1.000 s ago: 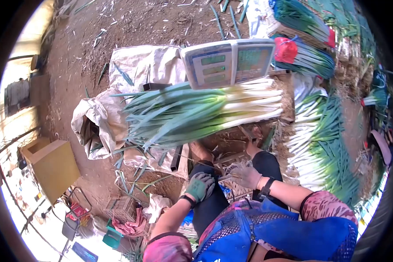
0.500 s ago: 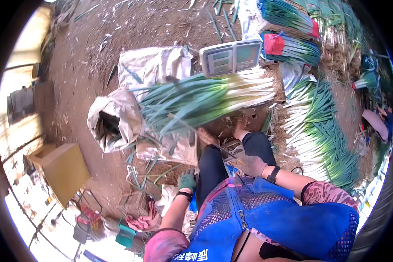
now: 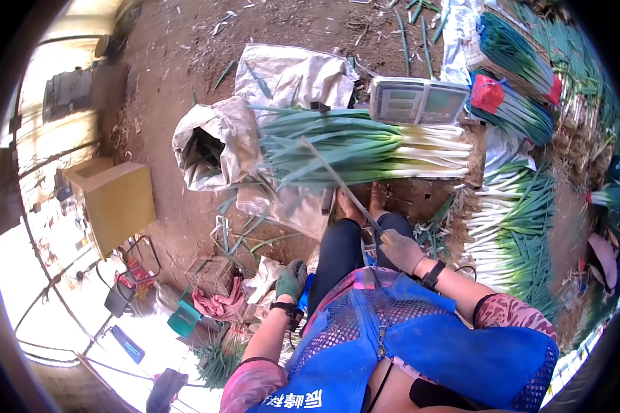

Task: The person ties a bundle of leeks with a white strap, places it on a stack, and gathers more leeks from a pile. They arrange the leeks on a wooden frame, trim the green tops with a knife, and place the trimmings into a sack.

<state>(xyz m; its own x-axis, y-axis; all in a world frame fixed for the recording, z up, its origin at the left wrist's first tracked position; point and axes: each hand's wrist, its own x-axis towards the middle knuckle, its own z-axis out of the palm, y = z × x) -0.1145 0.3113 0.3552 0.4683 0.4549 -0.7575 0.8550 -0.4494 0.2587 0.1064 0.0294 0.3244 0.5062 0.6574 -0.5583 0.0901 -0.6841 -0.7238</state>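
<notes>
My right hand [image 3: 401, 252], in a pale glove, grips a long thin blade-like tool [image 3: 341, 184] above my knees. Its far end crosses over the green leaves of a big pile of long onions [image 3: 344, 148], whose white stems point right. My left hand [image 3: 291, 281], in a green glove, is beside my left thigh with its fingers loosely bent, and no object shows in it. A digital scale display [image 3: 419, 101] stands at the pile's far edge. Under the leaves lies a whitish sack [image 3: 289, 72], with an open-mouthed sack [image 3: 217, 144] at the left.
More onions [image 3: 510, 241] lie in a long row at the right, below tied bundles [image 3: 513, 107] with red wraps. A yellow box [image 3: 117, 206], a wire crate [image 3: 210, 277] and a teal container [image 3: 184, 318] are at the left. Bare feet [image 3: 351, 206] show beside the pile.
The view has shifted, so the pile and scale appear farther right and higher. The tool in my right hand now shows sharply, its far end raised higher across the leaves.
</notes>
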